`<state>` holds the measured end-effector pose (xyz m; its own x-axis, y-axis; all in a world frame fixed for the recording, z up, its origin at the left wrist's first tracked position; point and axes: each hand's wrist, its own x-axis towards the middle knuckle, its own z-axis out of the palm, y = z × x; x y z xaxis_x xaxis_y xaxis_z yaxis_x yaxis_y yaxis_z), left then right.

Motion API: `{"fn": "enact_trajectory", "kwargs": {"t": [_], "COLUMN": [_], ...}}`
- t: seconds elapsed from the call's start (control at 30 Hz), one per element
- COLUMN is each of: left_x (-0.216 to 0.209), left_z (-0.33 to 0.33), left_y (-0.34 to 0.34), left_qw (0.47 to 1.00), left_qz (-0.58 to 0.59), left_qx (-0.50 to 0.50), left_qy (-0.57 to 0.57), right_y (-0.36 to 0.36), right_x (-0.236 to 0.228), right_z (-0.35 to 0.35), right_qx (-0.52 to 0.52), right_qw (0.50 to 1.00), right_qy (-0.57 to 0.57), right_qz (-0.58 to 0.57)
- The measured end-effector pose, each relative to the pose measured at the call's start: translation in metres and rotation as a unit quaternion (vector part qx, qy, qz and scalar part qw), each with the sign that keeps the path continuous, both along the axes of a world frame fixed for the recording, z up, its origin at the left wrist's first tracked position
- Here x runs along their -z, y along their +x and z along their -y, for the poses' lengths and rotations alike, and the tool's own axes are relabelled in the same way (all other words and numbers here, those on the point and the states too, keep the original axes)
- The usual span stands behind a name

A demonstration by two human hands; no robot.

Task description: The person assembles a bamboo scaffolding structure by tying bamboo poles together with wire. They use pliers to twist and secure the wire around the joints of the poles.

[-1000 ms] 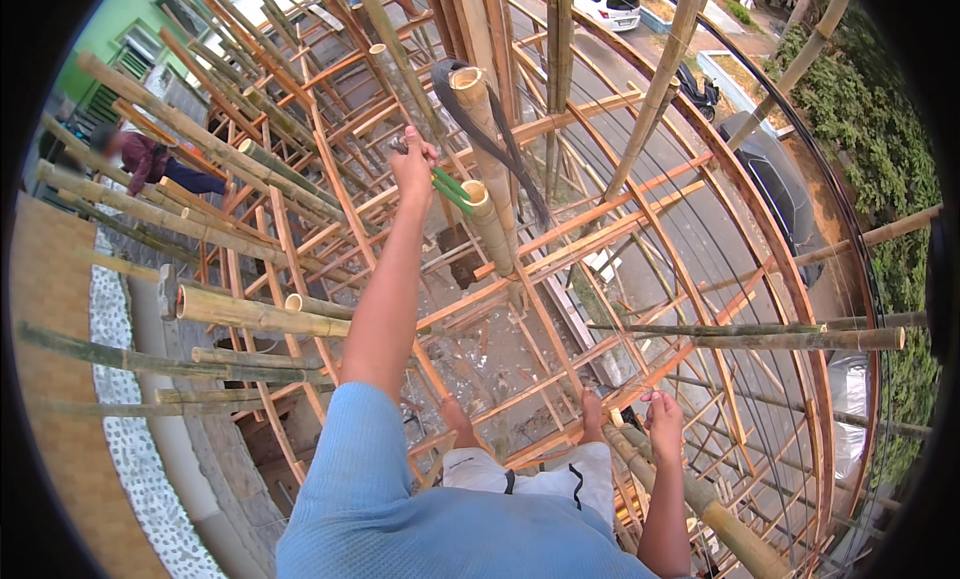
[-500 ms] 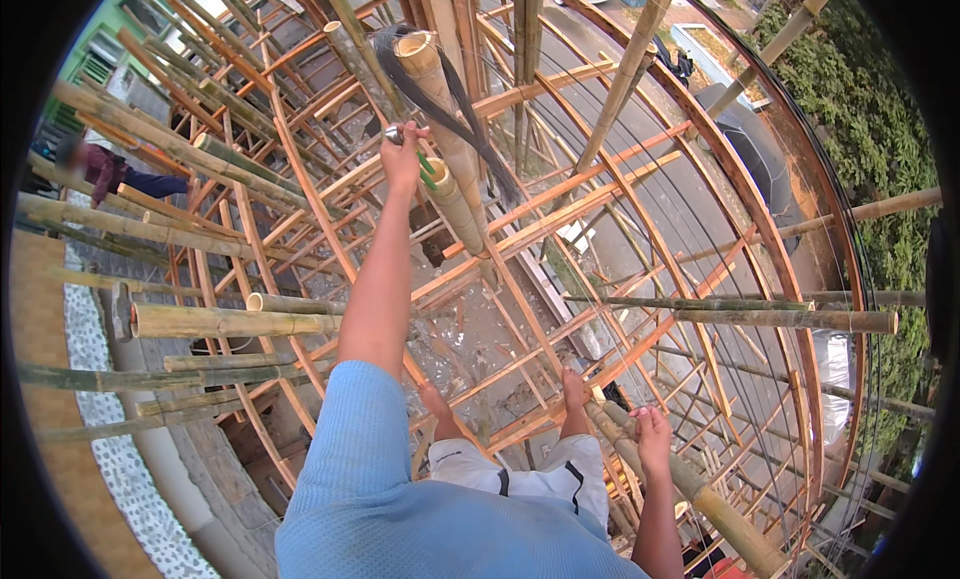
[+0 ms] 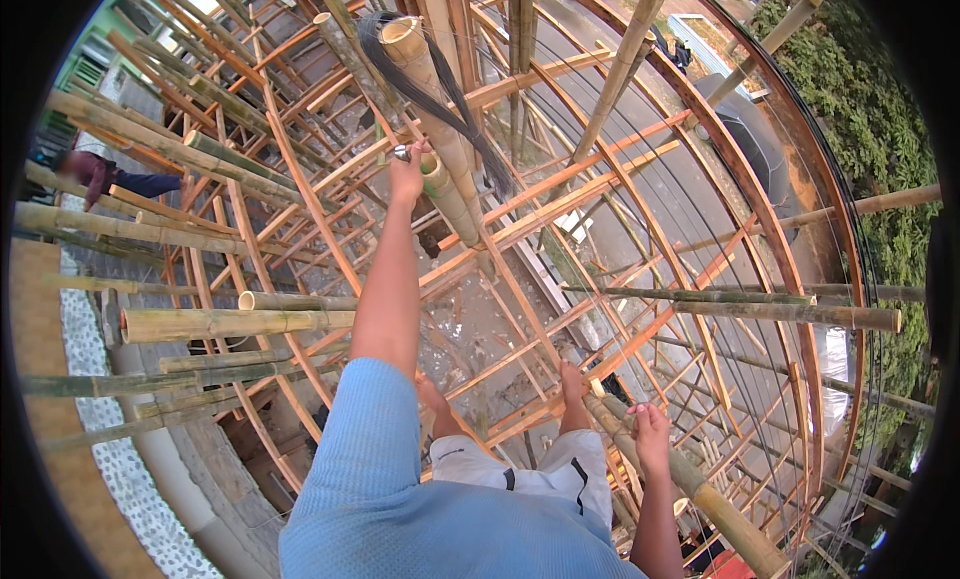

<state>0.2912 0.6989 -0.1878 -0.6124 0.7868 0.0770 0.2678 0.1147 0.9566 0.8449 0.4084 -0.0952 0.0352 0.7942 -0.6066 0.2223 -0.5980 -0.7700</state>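
Observation:
My left hand (image 3: 405, 179) is stretched far out at the upper middle, its fingers closed round a tool with a shiny metal end (image 3: 401, 153). What looks like its green part lies by the sawn top of a short bamboo pole (image 3: 436, 172). A taller bamboo pole (image 3: 405, 41) stands just beyond, with a bundle of black strands (image 3: 440, 109) draped over its top. My right hand (image 3: 652, 437) hangs low at the right with curled fingertips pressed together. Whatever is in them is too small to make out. A thick slanting bamboo pole (image 3: 690, 474) runs beside it.
My bare feet (image 3: 572, 394) rest on timber of an open wooden lattice, high above the ground. Cut bamboo poles (image 3: 230, 324) jut in from the left. A curved timber rim (image 3: 770, 229) and dark cables bound the right side. Another person (image 3: 120, 179) is at the far left.
My left hand has shifted slightly down and right in the picture, and the tool's green part shows less. The right hand stays nearly in place. The view has moved slightly.

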Motion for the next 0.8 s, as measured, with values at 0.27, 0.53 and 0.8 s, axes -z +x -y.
{"fn": "enact_trajectory", "kwargs": {"t": [0.27, 0.53, 0.8], "left_x": [0.005, 0.003, -0.066], "left_z": [0.017, 0.038, 0.258], "left_y": [0.012, 0.021, 0.233], "left_qw": [0.999, 0.996, 0.918], "left_qz": [-0.006, -0.014, 0.011], "left_qx": [0.029, -0.06, 0.395], "left_qy": [-0.025, 0.07, -0.02], "right_y": [-0.009, -0.007, -0.079], "right_x": [0.01, 0.008, -0.032], "right_z": [0.0, 0.0, -0.016], "right_qx": [-0.017, -0.022, -0.304], "right_qw": [1.0, 1.0, 0.945], "right_qy": [0.008, 0.01, 0.105], "right_qz": [0.006, 0.004, 0.055]}}
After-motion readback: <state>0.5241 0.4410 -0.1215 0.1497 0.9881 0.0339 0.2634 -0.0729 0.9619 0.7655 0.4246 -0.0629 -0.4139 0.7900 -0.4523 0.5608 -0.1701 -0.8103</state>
